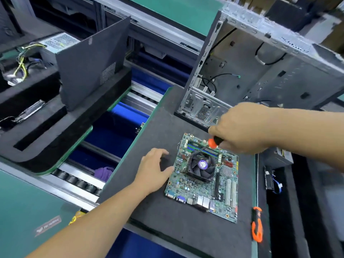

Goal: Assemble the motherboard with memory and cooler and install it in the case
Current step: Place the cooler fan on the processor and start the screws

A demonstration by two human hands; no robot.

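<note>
The motherboard [202,183] lies flat on the dark foam surface [167,220], with the cooler [202,165] seated near its middle and memory sticks [202,148] in the slots just beyond the cooler; the board looks light, thin and stiff, yet fragile, crowded with small parts, so it is best lifted by its bare edges, not by the fan or the sockets; the left hand [155,169] rests with relaxed, spread fingers on the foam, touching the board's left edge to steady it; the right hand [240,131] is clamped round the screwdriver [214,142], whose tip meets the cooler's far left corner; beyond the board the open case [260,67] stands upright, loose cables hanging inside that could snag an installation; to the board's right a second orange-handled tool [257,225] lies near the surface edge; left of the board a gap opens onto conveyor rollers [78,181], a drop to avoid
</note>
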